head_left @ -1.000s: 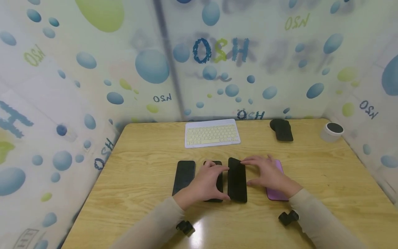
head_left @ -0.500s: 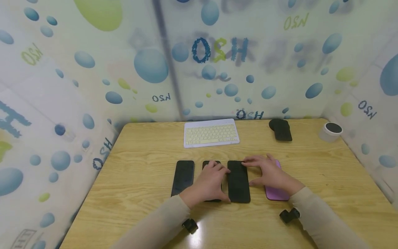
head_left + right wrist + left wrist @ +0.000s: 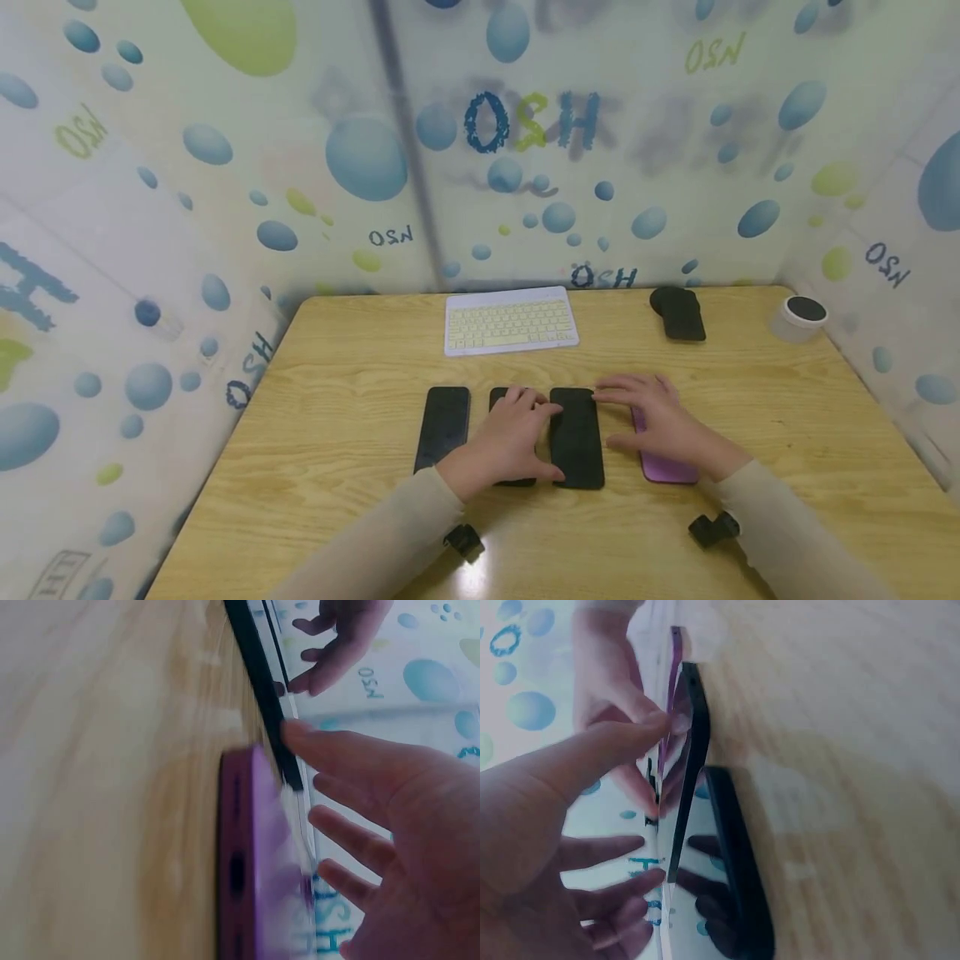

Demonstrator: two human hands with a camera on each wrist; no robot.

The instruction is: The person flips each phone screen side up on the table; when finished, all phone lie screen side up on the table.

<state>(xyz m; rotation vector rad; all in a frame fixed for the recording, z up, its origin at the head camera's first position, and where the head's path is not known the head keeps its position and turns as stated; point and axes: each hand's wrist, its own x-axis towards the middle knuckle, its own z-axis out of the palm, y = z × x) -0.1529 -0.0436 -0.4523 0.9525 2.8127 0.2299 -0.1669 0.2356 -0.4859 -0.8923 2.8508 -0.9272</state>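
Four-in-line phones lie on the table: a black phone (image 3: 442,427) at the left, a second black phone (image 3: 517,482) partly covered by my left hand, a third black phone (image 3: 576,439), and a purple phone (image 3: 670,469) at the right. My left hand (image 3: 506,442) arches over the second phone, thumb and fingertips overlapping the third one's left edge. Fingers apart, my right hand (image 3: 654,421) hovers over the purple phone, its fingertips beside the third phone's upper right corner. In the right wrist view the purple phone (image 3: 244,855) lies below the relaxed right hand (image 3: 420,817).
Behind the phones a white keyboard (image 3: 512,323) lies near the back edge. A black object (image 3: 681,315) with a flat rectangular part sits at the back right, beside a white round container (image 3: 800,318) with a dark top. A printed wall covering (image 3: 637,167) surrounds the wooden table (image 3: 337,417).
The third phone, tilted a second ago between both hands, has come down flat on the table. My right hand has drawn off to the right; the left has shifted slightly right.
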